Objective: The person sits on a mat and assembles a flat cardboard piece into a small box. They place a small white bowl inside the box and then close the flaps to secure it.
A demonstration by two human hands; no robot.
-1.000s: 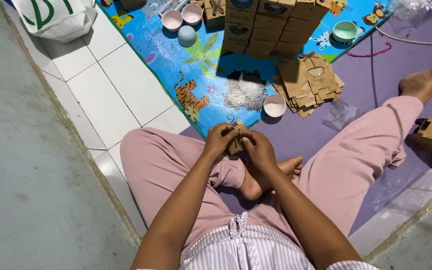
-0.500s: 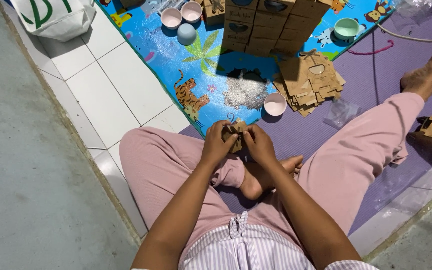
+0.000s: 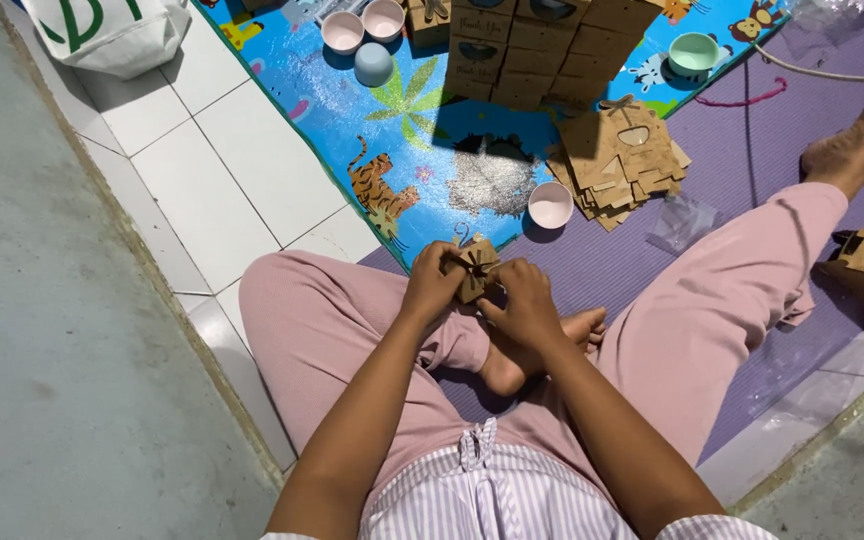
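L hand (image 3: pixel 434 283) + R hand (image 3: pixel 524 303) both pinch a small brown card box (image 3: pixel 473 268) over the lap, fingers closed on it; looks like mid-fold/tie step. Next needs steady grip w/ fine fingertip work at top. Beyond: pink bowl (image 3: pixel 550 204), stack of flat cutouts (image 3: pixel 620 160), finished boxes (image 3: pixel 542 40) on mat.

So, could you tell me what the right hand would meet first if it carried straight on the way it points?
The right hand points up and left, at the small brown cardboard box it already holds with the left hand. Past the box, probably the blue play mat.
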